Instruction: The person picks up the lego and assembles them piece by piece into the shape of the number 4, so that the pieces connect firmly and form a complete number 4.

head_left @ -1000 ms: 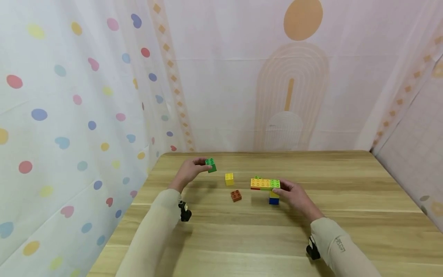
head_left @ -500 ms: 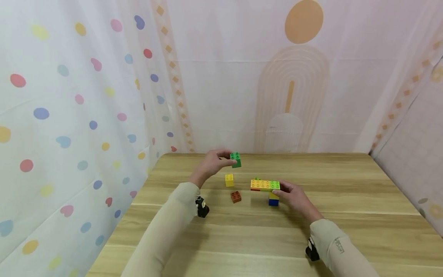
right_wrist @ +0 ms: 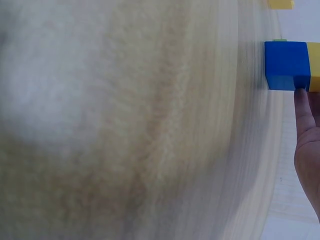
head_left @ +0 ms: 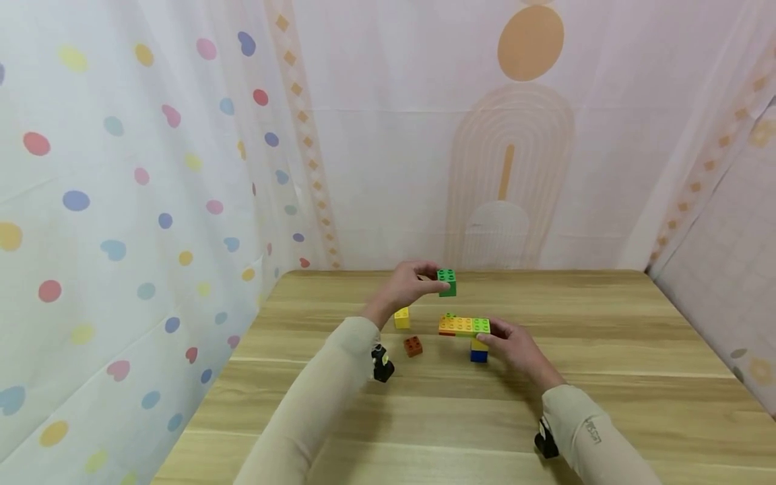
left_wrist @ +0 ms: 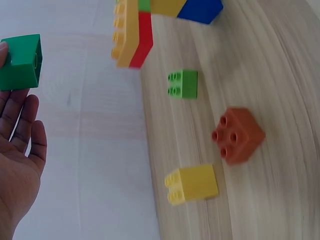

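Observation:
My left hand (head_left: 409,285) pinches a dark green toy building brick (head_left: 447,283) between thumb and fingers, raised above the table. In the left wrist view that green brick (left_wrist: 22,62) shows at the left edge. A built brick structure (head_left: 461,325) lies just below and right of it: a long yellow-orange and lime top over red, with a yellow and blue column (head_left: 479,355) beneath its right end. My right hand (head_left: 515,342) grips the structure at that right end. From the right wrist, the blue brick (right_wrist: 287,66) has a finger against it.
A yellow brick (head_left: 402,318) and a reddish-brown brick (head_left: 413,346) lie left of the structure on the wooden table (head_left: 448,424). Behind the structure sits a lime green brick (left_wrist: 184,84). Patterned curtains (head_left: 388,168) hang around the table.
My left hand has carried the dark green brick rightward, from the left of the yellow brick to above the structure's left part. The right hand keeps its grip, nearly still.

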The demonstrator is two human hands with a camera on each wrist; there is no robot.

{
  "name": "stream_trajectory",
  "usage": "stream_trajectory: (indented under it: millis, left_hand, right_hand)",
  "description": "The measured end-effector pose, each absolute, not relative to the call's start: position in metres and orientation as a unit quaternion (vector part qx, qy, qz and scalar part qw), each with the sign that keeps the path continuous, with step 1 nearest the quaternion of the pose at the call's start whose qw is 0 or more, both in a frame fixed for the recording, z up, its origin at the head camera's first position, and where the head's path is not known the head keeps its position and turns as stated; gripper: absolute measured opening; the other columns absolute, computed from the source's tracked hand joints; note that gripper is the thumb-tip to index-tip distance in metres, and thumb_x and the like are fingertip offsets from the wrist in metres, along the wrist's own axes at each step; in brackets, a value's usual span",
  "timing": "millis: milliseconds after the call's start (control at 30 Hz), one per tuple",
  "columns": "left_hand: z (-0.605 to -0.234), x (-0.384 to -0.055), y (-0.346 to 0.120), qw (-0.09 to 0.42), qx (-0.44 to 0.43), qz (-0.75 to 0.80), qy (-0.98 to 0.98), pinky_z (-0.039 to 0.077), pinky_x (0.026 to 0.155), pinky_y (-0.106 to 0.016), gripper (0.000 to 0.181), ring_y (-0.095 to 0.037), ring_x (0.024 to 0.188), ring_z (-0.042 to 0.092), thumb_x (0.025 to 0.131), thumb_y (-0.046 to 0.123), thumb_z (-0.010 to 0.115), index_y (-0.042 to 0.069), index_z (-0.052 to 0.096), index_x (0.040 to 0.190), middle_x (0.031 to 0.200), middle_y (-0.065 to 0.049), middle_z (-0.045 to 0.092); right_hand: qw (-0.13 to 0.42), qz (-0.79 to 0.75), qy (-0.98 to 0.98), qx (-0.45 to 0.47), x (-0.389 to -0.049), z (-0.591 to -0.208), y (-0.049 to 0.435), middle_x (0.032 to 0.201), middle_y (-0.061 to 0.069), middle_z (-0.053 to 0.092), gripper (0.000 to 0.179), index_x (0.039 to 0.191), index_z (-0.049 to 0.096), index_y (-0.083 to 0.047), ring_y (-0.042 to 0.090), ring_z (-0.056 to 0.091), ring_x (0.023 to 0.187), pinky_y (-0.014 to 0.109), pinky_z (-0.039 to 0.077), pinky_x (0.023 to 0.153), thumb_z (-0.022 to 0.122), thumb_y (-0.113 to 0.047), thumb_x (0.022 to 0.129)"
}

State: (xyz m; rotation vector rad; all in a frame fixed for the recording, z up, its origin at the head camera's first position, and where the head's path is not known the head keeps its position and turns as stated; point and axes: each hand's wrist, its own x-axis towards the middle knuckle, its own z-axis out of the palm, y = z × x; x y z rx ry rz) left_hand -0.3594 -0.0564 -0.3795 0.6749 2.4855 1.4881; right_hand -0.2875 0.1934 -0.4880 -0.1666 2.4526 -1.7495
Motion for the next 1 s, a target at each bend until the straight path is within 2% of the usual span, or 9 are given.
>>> stream_trajectory:
  millis: [167,367,600,1000]
  left_hand:
    - [-0.383,-0.357,-0.039,0.091,0.239,0.499,0.828,0.052,0.080,-0.039,0.036,-0.020,0.096,0.059,0.088,0.034,0.076,0.011,0.070,0.116,0.103,-0.002,0.066]
    - [-0.393,-0.353,-0.022,0.101,0.257,0.501,0.820,0.052,0.074,-0.033,0.033,-0.018,0.090,0.060,0.087,0.032,0.078,0.014,0.071,0.114,0.100,-0.001,0.067]
    - [-0.403,-0.343,-0.014,0.124,0.246,0.499,0.821,0.052,0.075,-0.034,0.031,-0.017,0.090,0.060,0.085,0.036,0.079,0.022,0.072,0.112,0.101,0.001,0.065]
    - [-0.419,-0.341,-0.008,0.133,0.255,0.482,0.828,0.049,0.076,-0.032,0.022,-0.017,0.092,0.058,0.086,0.031,0.080,0.024,0.073,0.105,0.098,0.006,0.067]
  right_hand:
    - [0.059,-0.586,0.806,-0.060,-0.288,-0.488,0.194,0.132,0.014,0.061,0.053,0.140,0.055,-0.005,0.025,0.056,0.119,0.043,0.047,0.098,0.067,-0.031,0.096]
    - [0.061,-0.592,0.801,-0.062,-0.288,-0.489,0.193,0.132,0.013,0.061,0.053,0.140,0.055,-0.006,0.025,0.057,0.117,0.042,0.047,0.097,0.068,-0.031,0.096]
    - [0.056,-0.599,0.795,-0.073,-0.287,-0.489,0.189,0.134,0.014,0.060,0.051,0.141,0.055,-0.007,0.026,0.056,0.120,0.042,0.047,0.098,0.067,-0.027,0.097]
    - [0.060,-0.590,0.802,-0.076,-0.284,-0.486,0.188,0.138,0.013,0.057,0.054,0.144,0.052,-0.010,0.029,0.053,0.125,0.049,0.043,0.102,0.065,-0.034,0.097]
